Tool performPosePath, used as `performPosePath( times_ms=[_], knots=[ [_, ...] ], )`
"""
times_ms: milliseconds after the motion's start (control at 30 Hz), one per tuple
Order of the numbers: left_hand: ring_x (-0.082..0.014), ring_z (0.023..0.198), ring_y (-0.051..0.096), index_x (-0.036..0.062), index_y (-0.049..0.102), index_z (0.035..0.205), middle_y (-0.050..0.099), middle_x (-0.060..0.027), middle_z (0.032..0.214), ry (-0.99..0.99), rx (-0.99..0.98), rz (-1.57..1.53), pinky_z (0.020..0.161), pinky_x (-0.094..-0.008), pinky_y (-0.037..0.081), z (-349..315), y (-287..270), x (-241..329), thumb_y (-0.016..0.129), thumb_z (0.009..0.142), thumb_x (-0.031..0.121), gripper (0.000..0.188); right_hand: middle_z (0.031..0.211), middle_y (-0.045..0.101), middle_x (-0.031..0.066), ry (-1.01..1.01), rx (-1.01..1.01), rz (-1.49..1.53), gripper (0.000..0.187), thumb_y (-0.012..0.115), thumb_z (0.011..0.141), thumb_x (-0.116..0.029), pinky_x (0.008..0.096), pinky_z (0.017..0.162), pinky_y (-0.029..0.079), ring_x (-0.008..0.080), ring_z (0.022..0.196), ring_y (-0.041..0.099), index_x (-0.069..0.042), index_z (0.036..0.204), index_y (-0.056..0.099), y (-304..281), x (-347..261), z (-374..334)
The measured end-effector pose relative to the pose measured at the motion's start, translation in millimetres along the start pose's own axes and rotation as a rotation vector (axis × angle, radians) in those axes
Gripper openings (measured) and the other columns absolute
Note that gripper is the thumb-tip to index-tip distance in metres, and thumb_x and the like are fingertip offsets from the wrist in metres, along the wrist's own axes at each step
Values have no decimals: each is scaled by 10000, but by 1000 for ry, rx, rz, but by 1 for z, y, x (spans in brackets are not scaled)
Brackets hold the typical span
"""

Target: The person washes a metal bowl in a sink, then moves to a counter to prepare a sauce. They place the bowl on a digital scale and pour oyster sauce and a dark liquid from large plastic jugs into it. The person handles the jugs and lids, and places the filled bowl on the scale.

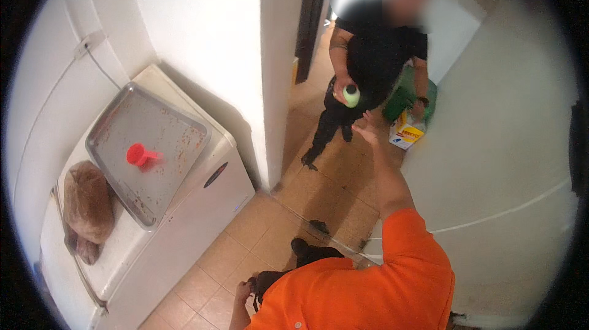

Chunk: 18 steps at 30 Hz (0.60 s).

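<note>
My right arm in an orange sleeve reaches forward, and my right hand (368, 129) is open with fingers apart. Just beyond its fingertips, not in my hold, is a pale green bottle (351, 95) with a dark cap, gripped by another person in black clothes (380, 42). That person's other hand rests at the top of a yellow and white box (407, 130). Low beside my body, my left hand (243, 293) has its fingers curled against something dark (267, 282). What that is, cloth or an object, I cannot make out.
A white chest freezer (202, 207) stands at left. On it lie a grey metal tray (165, 127) with a red scoop (140, 155), and a brown bag (89, 201). A white wall corner (270, 164) juts out ahead. Something green (426, 94) is behind the box.
</note>
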<state>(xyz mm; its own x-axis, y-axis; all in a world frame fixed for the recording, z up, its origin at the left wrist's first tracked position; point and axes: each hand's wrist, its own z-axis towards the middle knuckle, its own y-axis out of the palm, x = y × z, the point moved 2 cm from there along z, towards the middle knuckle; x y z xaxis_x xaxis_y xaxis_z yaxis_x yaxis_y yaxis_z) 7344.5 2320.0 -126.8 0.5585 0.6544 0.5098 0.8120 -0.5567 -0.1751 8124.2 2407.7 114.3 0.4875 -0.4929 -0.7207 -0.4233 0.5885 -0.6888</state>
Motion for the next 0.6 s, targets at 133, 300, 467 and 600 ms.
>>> performPosePath(
  times_ms=[133,300,467,600],
  knots=[
    [-249,759,715,-91,586,1142,710,-180,931,-7,-29,42,571,-357,563,2,7,19,551,944,234,382,1586,256,140,-238,8,144,1117,858,769,-156,416,1174,323,292,1433,331,-36,1570,90,-11,26,26],
    [-253,754,701,-35,572,1134,702,-172,949,13,61,-55,570,-372,551,-28,-35,-32,554,965,267,346,1425,462,130,-153,-319,418,888,864,768,-263,386,1100,377,234,1320,447,-19,1458,360,85,16,-50],
    [-244,765,687,-14,560,1132,698,-162,967,31,94,60,595,-365,549,-38,-75,-66,537,992,270,318,1255,587,83,-210,-344,290,642,849,780,-198,375,986,466,219,1161,559,-42,1311,525,122,2,-163],
    [-230,770,689,-25,562,1131,701,-152,964,86,94,22,595,-351,542,-47,-102,-124,536,993,273,330,1175,630,71,-282,-395,517,582,818,794,-128,386,955,487,228,1083,613,-38,1290,529,131,-74,-293]
  ],
)
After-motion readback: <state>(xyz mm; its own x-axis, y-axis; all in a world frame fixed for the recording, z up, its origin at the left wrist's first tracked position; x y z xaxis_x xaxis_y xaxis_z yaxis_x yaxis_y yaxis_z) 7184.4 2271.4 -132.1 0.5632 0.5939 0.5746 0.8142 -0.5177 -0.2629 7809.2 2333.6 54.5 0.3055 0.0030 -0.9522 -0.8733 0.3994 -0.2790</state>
